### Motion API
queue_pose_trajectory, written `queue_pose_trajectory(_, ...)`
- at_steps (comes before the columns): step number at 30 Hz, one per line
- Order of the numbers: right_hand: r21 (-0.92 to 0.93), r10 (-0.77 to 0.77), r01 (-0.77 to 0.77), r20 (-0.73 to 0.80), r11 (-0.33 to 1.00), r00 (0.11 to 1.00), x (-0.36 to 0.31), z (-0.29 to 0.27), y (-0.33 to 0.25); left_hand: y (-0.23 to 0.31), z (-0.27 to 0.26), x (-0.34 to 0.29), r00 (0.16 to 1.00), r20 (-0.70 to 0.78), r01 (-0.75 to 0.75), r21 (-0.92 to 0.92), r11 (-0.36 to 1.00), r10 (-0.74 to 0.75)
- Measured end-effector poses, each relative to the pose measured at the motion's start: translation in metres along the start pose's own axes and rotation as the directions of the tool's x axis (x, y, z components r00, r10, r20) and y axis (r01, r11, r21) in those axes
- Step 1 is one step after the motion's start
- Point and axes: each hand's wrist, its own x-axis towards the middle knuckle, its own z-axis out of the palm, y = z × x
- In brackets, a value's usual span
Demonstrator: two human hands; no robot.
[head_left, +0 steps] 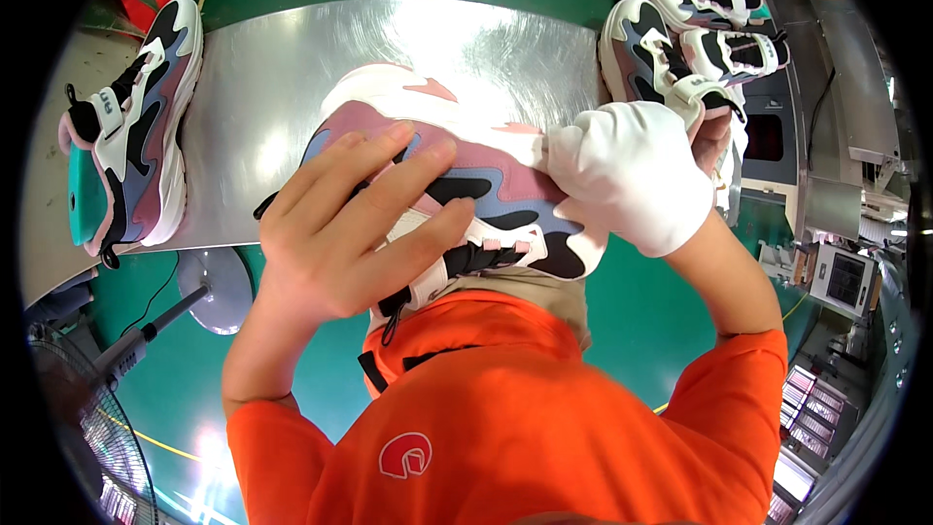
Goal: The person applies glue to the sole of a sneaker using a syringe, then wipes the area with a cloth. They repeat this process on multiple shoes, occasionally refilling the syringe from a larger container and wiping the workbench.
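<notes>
A white, mauve, blue and black sneaker (486, 190) is tilted on the near edge of the metal worktop, its white sole away from me and its laces toward my body. My left hand (340, 214) is bare and grips the sneaker from above, fingers spread across its side near the heel. A white glove or cloth (632, 170) covers most of my right hand (641, 185). Those fingers are curled, pressed against the sole edge toward the toe. Whether they pinch anything is hidden. Bare fingers (714, 141) show just right of the white covering; whose they are is unclear.
A matching sneaker (141, 141) with a green insert stands at the left of the shiny worktop (262, 68). Several more sneakers (714, 19) are grouped at the right. A fan (107, 437) stands low at the left, above the green floor (321, 399).
</notes>
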Motion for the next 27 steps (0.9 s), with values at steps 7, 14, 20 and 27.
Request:
queue_pose_trajectory(7, 0.358, 0.337, -0.302, -0.039, 0.884, 0.941, -0.013, -0.001, 0.008, 0.0, 0.006, 0.003, 0.996, -0.075, -0.054, 0.018, 0.998, 0.055)
queue_pose_trajectory(14, 0.325, 0.324, -0.341, 0.107, 0.882, 0.94, -0.018, 0.003, 0.006, 0.0, 0.004, 0.003, 0.997, -0.051, -0.055, 0.013, 0.998, 0.055)
queue_pose_trajectory(20, 0.07, 0.193, -0.187, -0.093, 0.98, 0.977, -0.017, 0.014, 0.0, 0.0, 0.006, 0.007, 0.997, -0.052, -0.052, 0.013, 0.999, 0.052)
queue_pose_trajectory(27, 0.522, 0.525, -0.453, 0.012, 0.723, 0.851, -0.007, -0.019, 0.008, 0.0, 0.001, 0.006, 0.998, -0.022, -0.053, -0.006, 0.999, 0.052)
